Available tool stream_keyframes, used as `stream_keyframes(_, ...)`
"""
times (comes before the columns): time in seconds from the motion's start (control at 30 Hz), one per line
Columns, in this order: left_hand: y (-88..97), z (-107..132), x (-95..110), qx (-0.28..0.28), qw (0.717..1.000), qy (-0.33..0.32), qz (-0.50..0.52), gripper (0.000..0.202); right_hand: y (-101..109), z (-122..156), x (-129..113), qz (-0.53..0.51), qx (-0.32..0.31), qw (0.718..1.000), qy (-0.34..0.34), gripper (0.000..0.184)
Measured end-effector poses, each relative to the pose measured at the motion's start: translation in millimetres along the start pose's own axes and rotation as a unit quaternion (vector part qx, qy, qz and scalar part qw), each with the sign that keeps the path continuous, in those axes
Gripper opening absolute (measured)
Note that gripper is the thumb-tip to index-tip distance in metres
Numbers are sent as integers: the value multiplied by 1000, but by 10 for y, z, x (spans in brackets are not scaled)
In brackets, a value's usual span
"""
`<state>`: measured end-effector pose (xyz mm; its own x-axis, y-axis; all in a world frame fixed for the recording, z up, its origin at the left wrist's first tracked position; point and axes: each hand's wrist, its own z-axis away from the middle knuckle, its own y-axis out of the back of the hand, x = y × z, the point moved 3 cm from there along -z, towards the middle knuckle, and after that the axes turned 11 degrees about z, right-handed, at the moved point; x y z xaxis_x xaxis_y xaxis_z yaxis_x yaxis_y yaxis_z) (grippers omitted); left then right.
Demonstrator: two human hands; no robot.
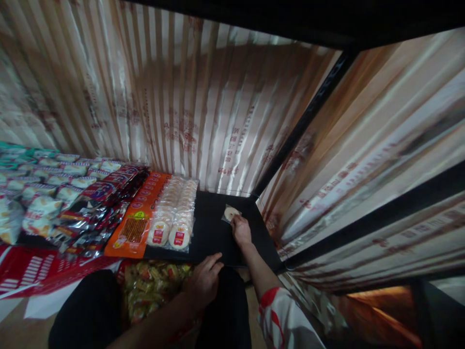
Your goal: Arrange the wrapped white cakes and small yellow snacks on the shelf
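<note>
Over the bare right end of a black shelf (209, 232), my right hand (241, 231) grips the edge of a round white rice cracker (231, 213) in a clear wrapper. My left hand (208, 278) hangs at the shelf's front edge near my knee, its fingers stretched out and nothing in it. Left of the bare part lie two rows of wrapped rice crackers (178, 233) with red labels. Orange snack packets (132, 228) overlap in a row beside them.
Dark shiny packets (98, 208) and white snack bags (41, 213) fill the shelf's left side. Below are a red basket (32, 271) and yellow-green wrapped snacks (152, 286). A printed pleated sheet (174, 97) backs the shelf; a black post (305, 121) stands at the corner.
</note>
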<state>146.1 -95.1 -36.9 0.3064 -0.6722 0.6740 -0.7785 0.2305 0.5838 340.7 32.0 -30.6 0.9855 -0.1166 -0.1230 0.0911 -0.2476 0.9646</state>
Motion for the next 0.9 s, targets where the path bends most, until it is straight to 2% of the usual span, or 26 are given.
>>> stream_keyframes(0.2,41,-128,-5,8,999,36,-22,39,149,225,-216,47,-46,997,32,29)
stream_keyframes(0.4,107,-112,-30,-2,996,73,-58,45,274,636,-459,68,-60,992,93,29)
stream_keyframes(0.67,134,-25,-131,-2,993,98,-63,61,538,1212,-703,-30,-79,985,148,33)
stream_keyframes(0.8,205,43,-83,-13,992,106,-61,48,686,1383,-811,-134,-102,965,202,21)
stream_keyframes(0.9,289,88,-20,-14,993,108,-55,39,761,1426,-855,-171,-118,957,202,15)
